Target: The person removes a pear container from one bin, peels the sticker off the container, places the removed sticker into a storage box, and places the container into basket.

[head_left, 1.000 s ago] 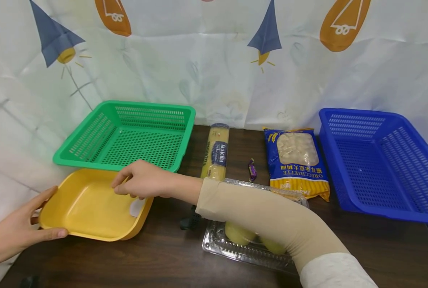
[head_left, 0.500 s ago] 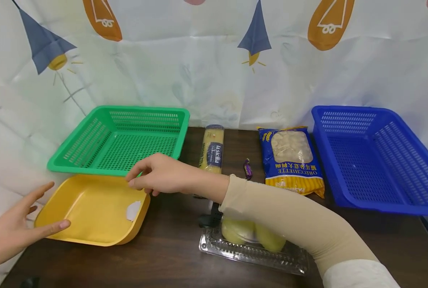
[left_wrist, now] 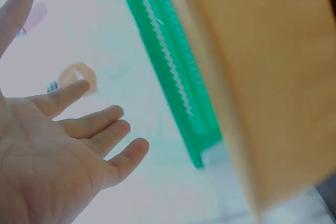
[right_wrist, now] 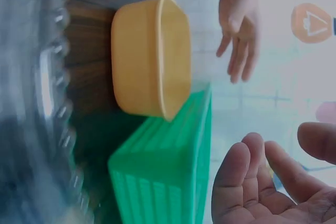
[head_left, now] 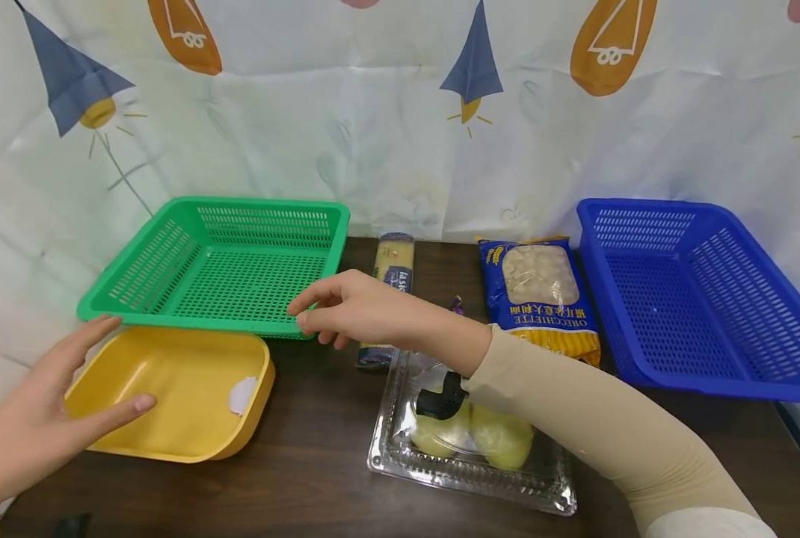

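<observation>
In the head view my left hand point(head_left: 50, 411) hovers at the left end of a yellow basin point(head_left: 164, 396), thumb and fingers spread apart; the left wrist view shows its palm and fingers holding nothing. A small white piece point(head_left: 241, 396) lies inside the basin against its right wall. My right hand point(head_left: 353, 306) is in the air by the front right corner of the green basket point(head_left: 259, 280), fingers loosely bent. Nothing shows between its fingers in the right wrist view. Behind it lies a pack of spaghetti point(head_left: 395, 261), partly hidden by the hand.
A clear plastic box point(head_left: 400, 448) with round pale-green fruit point(head_left: 501, 441) sits below my right forearm. Behind it lie a purple-wrapped candy point(head_left: 457, 302), mostly hidden, and a blue-and-yellow orecchiette bag point(head_left: 541, 288). A blue basket point(head_left: 682, 321) stands at the right.
My right hand has moved right, away from over the yellow basin. My left hand has let go of the basin's rim and opened wider. The white piece stays in the basin.
</observation>
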{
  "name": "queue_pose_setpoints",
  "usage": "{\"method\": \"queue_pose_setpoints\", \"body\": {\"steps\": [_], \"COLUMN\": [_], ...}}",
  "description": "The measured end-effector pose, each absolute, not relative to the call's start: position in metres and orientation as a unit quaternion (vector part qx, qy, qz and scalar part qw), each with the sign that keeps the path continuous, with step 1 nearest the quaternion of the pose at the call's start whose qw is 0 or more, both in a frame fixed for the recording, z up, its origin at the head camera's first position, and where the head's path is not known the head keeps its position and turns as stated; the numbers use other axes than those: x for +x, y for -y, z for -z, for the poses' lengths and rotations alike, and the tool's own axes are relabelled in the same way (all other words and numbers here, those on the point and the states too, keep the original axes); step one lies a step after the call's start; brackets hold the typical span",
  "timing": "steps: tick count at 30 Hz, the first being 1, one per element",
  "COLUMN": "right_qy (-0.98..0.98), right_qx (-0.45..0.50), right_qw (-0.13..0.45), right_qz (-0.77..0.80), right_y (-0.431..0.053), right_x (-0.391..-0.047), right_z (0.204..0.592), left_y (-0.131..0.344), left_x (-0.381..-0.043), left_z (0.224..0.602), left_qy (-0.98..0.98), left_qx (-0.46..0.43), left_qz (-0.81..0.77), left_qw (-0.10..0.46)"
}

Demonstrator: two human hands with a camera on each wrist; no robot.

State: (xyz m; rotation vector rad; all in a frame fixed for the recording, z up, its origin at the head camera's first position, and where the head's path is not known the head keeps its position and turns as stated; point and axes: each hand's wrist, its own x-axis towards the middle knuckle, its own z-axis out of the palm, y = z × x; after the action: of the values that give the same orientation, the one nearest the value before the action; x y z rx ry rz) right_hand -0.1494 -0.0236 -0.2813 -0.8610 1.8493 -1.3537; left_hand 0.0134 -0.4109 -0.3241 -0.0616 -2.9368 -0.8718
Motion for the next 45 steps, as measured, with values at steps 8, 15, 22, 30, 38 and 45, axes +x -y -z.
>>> {"method": "queue_pose_setpoints", "body": {"steps": [8,15,22,30,38,45], "right_qy": [-0.72,-0.738,-0.757,-0.764,-0.792,-0.832], "right_qx": [-0.318,-0.296,-0.263,-0.254,-0.221,-0.2], "right_qw": [0.318,0.291,0.264,0.231,0.184,0.134], "right_qz": [0.528,0.533,0.537,0.546,0.539,0.5], "right_y": [-0.014,-0.049,-0.091,-0.129,-0.167,-0.203], "right_x": [-0.152,-0.149,-0.138,-0.115,-0.097,-0.079], "right_z": [0.277,0.276,0.275,0.274,0.281,0.3], "left_y": [0.368,0.317,0.269,0.237,0.228,0.212], "left_x": [0.015,-0.002,-0.015,-0.025,-0.026,-0.035], "left_z": [0.31,0.304,0.306,0.315,0.334,0.351], "left_qy": [0.944,0.925,0.913,0.893,0.891,0.872], "left_qx": [-0.08,-0.142,-0.181,-0.218,-0.236,-0.26], "left_qz": [0.307,0.346,0.364,0.394,0.385,0.41], "left_qw": [0.085,0.062,0.008,-0.03,-0.035,-0.068]}}
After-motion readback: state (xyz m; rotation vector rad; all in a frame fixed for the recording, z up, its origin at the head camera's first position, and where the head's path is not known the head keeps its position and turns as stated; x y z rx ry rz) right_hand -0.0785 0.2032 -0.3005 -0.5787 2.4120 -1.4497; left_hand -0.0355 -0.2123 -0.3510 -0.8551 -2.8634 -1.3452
